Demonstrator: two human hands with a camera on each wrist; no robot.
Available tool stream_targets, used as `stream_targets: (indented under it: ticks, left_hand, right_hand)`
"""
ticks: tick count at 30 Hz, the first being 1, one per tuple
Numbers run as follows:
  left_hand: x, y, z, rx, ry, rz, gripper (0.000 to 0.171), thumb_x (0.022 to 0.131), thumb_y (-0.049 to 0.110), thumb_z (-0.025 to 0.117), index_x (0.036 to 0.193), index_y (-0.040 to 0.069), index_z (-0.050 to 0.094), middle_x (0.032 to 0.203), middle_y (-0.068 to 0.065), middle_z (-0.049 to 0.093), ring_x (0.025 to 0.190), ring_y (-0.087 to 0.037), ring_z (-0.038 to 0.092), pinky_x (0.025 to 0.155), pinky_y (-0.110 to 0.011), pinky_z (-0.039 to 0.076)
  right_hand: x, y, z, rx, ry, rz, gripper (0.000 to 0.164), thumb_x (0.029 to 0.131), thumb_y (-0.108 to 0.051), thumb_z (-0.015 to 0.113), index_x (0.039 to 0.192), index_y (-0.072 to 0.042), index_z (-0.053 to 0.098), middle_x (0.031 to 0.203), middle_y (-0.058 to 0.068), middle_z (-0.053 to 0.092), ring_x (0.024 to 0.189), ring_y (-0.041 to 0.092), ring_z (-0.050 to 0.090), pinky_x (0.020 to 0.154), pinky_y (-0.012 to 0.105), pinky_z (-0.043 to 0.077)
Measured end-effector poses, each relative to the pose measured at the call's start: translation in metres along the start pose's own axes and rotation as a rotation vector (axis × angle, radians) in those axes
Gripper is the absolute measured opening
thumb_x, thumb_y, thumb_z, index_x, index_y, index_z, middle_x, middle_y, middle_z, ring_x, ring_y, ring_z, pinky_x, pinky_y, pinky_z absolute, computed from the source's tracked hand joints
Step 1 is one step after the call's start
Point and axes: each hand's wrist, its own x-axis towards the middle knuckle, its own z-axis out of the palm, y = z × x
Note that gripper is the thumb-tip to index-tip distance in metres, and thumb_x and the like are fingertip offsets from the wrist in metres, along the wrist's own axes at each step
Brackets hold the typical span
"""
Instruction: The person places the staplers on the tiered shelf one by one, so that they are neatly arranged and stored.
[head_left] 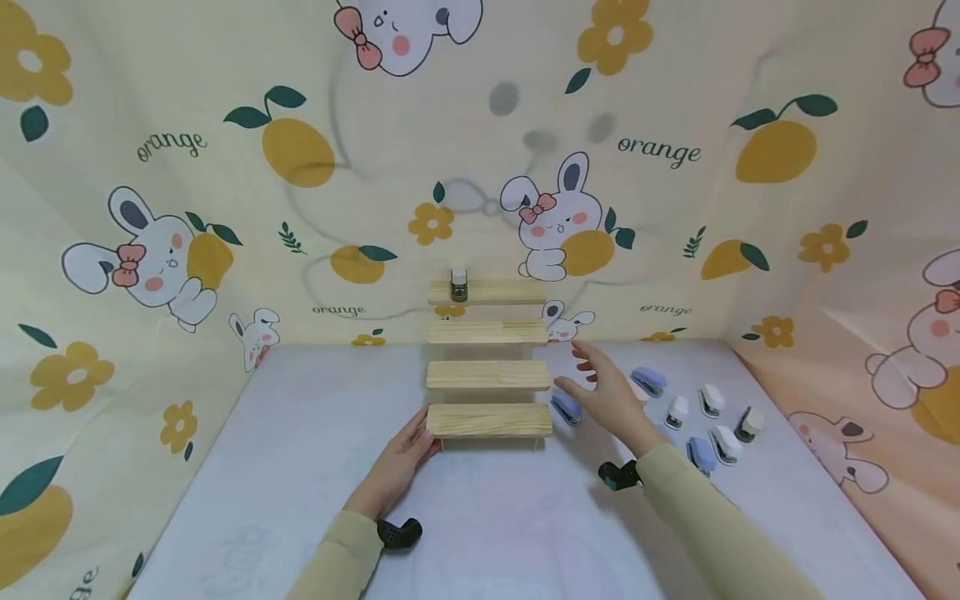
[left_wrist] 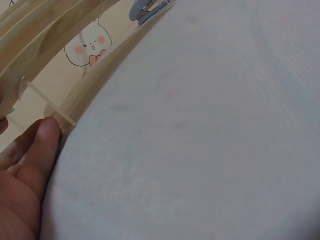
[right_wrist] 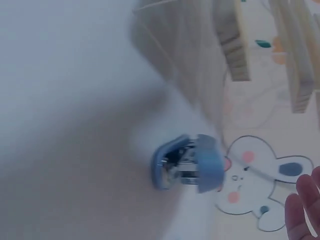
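Note:
A stepped wooden display rack [head_left: 489, 421] stands mid-table, its several plank tiers rising toward the back. My left hand [head_left: 397, 462] grips the left end of its lowest tier; in the left wrist view the fingers [left_wrist: 42, 145] reach beside a thin rack leg. A small dark stapler with a white top [head_left: 459, 286] stands on the highest tier, toward its left. My right hand [head_left: 606, 393] hovers right of the rack, thumb and fingers spread with nothing between them. Below and left of it sits a blue mini stapler [head_left: 566, 407] on the table, also seen in the right wrist view.
Several more mini staplers lie right of my right hand: blue ones [head_left: 648, 381], white ones [head_left: 711, 400] and a dark one with a pale top [head_left: 749, 425]. My right forearm partly covers a blue one [head_left: 701, 454]. A printed cloth backdrop [head_left: 480, 167] rises behind the table.

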Motion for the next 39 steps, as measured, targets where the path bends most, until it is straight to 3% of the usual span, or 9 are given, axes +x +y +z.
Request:
stream_targets:
  ticks: [7, 12, 19, 26, 34, 39]
  left_hand:
    - [0.000, 0.001, 0.001, 0.002, 0.012, -0.012, 0.061, 0.100, 0.038, 0.049, 0.154, 0.029, 0.023, 0.157, 0.001, 0.025, 0.132, -0.018, 0.042, 0.101, -0.027, 0.039]
    - [0.000, 0.000, 0.001, -0.008, 0.004, -0.002, 0.060, 0.101, 0.036, 0.048, 0.155, 0.028, 0.022, 0.157, -0.002, 0.026, 0.133, -0.018, 0.042, 0.100, -0.026, 0.040]
    - [0.000, -0.003, -0.001, -0.022, 0.000, 0.012, 0.061, 0.100, 0.036, 0.049, 0.155, 0.028, 0.022, 0.156, -0.004, 0.027, 0.132, -0.020, 0.043, 0.100, -0.026, 0.040]
    - [0.002, -0.003, 0.000, -0.015, 0.004, 0.010, 0.063, 0.099, 0.038, 0.050, 0.155, 0.027, 0.022, 0.155, -0.003, 0.029, 0.131, -0.019, 0.043, 0.100, -0.026, 0.041]
    - [0.004, -0.005, 0.000, -0.026, -0.001, 0.030, 0.060, 0.101, 0.032, 0.049, 0.155, 0.025, 0.023, 0.156, -0.005, 0.028, 0.132, -0.022, 0.042, 0.101, -0.027, 0.040]
    - [0.002, -0.004, 0.000, -0.039, 0.004, 0.030, 0.059, 0.102, 0.029, 0.049, 0.155, 0.023, 0.023, 0.156, -0.006, 0.027, 0.134, -0.021, 0.040, 0.102, -0.029, 0.039]
  right_hand:
    - [-0.007, 0.015, 0.013, 0.020, -0.007, 0.079, 0.078, 0.085, -0.052, 0.069, 0.149, -0.021, 0.034, 0.140, 0.010, 0.047, 0.118, 0.030, 0.050, 0.096, 0.049, 0.043]
    - [-0.012, 0.028, 0.023, 0.063, -0.019, 0.152, 0.075, 0.088, -0.046, 0.069, 0.149, -0.019, 0.034, 0.141, 0.013, 0.046, 0.121, 0.032, 0.049, 0.097, 0.049, 0.043]
    - [-0.018, 0.042, 0.032, 0.248, -0.045, 0.264, 0.077, 0.089, -0.048, 0.066, 0.149, -0.014, 0.032, 0.144, 0.016, 0.043, 0.128, 0.036, 0.044, 0.103, 0.051, 0.038]
    - [-0.022, 0.056, 0.034, 0.327, -0.071, 0.384, 0.076, 0.091, -0.048, 0.064, 0.148, -0.011, 0.032, 0.145, 0.017, 0.041, 0.132, 0.034, 0.040, 0.105, 0.050, 0.035]
    - [-0.025, 0.064, 0.038, 0.388, -0.058, 0.444, 0.068, 0.089, -0.047, 0.068, 0.138, -0.006, 0.044, 0.133, 0.015, 0.049, 0.121, 0.028, 0.046, 0.097, 0.042, 0.042]
    - [-0.026, 0.064, 0.044, 0.355, -0.033, 0.448, 0.060, 0.088, -0.043, 0.070, 0.131, -0.007, 0.050, 0.123, 0.012, 0.053, 0.111, 0.025, 0.049, 0.090, 0.036, 0.043]
